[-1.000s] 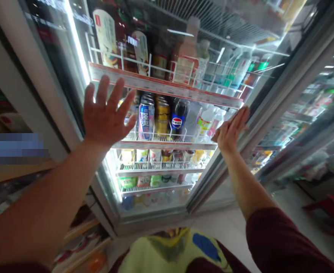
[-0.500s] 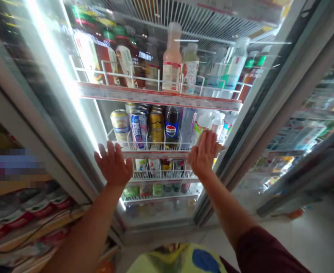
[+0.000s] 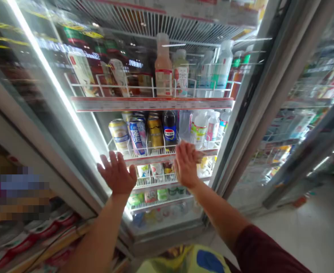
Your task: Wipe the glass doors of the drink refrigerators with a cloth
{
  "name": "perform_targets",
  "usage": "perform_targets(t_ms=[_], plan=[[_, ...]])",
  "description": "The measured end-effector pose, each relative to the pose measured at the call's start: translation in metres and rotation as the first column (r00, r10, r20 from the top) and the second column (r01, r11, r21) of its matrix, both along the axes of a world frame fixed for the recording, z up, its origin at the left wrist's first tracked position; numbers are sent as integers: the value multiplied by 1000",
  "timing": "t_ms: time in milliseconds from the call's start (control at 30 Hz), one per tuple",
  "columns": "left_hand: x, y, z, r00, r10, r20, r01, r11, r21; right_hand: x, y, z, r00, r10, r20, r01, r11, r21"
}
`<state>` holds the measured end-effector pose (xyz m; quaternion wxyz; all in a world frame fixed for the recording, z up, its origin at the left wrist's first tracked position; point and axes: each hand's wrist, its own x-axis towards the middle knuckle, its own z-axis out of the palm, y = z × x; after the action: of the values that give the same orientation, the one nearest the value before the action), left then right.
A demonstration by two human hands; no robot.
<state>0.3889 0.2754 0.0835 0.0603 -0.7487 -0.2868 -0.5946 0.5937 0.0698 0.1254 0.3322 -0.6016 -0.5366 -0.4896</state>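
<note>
My left hand is raised with fingers spread in front of the glass door of a drinks fridge, near its bright left light strip. My right hand is held up flat at the glass, fingers stretched out, in front of the middle shelf. A pale brownish patch shows beside its fingers; I cannot tell whether it is a cloth or a reflection. Behind the glass stand a Pepsi bottle, a gold can, a blue-and-pink can and a pale yellow can.
Taller bottles, including a pink one, stand on the upper shelf. The metal door frame runs down the right, with another glass door beyond it. Red-and-white packages lie on shelving at lower left. Pale floor shows at lower right.
My right hand has moved left and slightly down across the glass. My left hand appears a little lower and further right. The view has shifted slightly.
</note>
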Motion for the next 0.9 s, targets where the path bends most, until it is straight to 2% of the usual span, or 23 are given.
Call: perform_targets(t_ms=[67, 100, 167, 267, 333, 433, 533, 567, 633, 767, 833, 900], plan=[[0, 0, 0, 1000, -3, 6, 3, 1000, -12, -16, 7, -20, 992, 84, 94, -75, 992, -101], [0, 0, 0, 1000, -5, 8, 5, 1000, -20, -19, 9, -24, 987, 113, 115, -97, 986, -135], [0, 0, -1, 1000, -8, 12, 8, 999, -31, -16, 14, -16, 987, 125, 101, -108, 982, -156], [0, 2, -2, 1000, -12, 12, 12, 999, -34, -9, 24, 6, 998, 67, 3, -67, 991, -120], [0, 2, -3, 1000, -18, 10, 18, 999, -34, -16, 33, 7, 999, 39, -35, -42, 994, -105], [-1, 3, -3, 999, -32, 7, 33, 999, -34, -40, 43, -17, 998, 61, 10, -58, 986, -153], [-1, 2, -2, 999, -43, 14, 44, 999, -32, -56, 43, -38, 979, 157, 127, -117, 954, -276], [-1, 1, -2, 999, -43, 20, 44, 999, -30, -56, 41, -37, 972, 180, 153, -127, 944, -306], [0, 1, -1, 999, -40, 29, 41, 999, -25, -50, 39, -22, 973, 172, 154, -117, 943, -313], [1, 1, -1, 999, -36, 28, 37, 999, -13, -40, 44, 17, 999, 34, 39, -25, 976, -215], [1, 1, -1, 999, -37, 28, 37, 999, -13, -46, 48, 14, 1000, 14, 28, -8, 981, -196], [1, 1, -1, 999, -38, 25, 38, 999, -19, -57, 49, -4, 994, 60, 91, -38, 975, -221]])
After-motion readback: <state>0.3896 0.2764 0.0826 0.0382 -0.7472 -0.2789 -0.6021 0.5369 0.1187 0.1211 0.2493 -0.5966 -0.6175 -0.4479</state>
